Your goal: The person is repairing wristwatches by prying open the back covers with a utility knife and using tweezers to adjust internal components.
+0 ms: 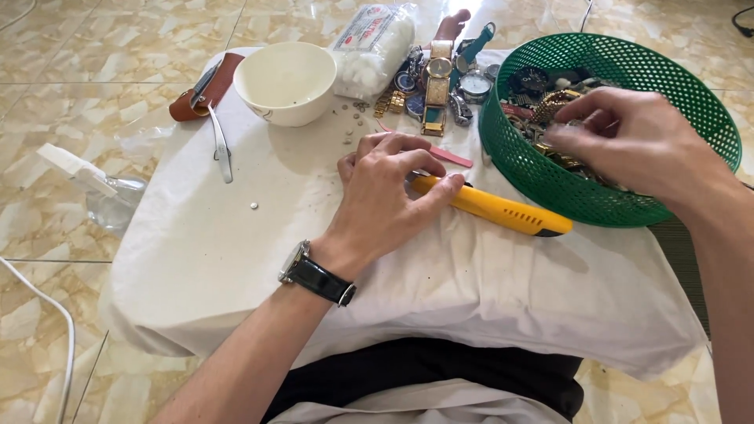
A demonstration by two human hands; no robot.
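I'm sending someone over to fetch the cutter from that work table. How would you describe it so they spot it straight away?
Find the white cloth-covered table with the green mesh basket at its right. Just left of the basket's near wall lies the yellow utility knife, its left end under the left hand. It is the only long yellow thing there; the tweezers are bare metal.

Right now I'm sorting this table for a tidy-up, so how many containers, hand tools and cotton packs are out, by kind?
Containers: 2, the white bowl and green basket.
Hand tools: 2, the yellow utility knife and tweezers.
Cotton packs: 1, the cotton bag.
Total: 5.
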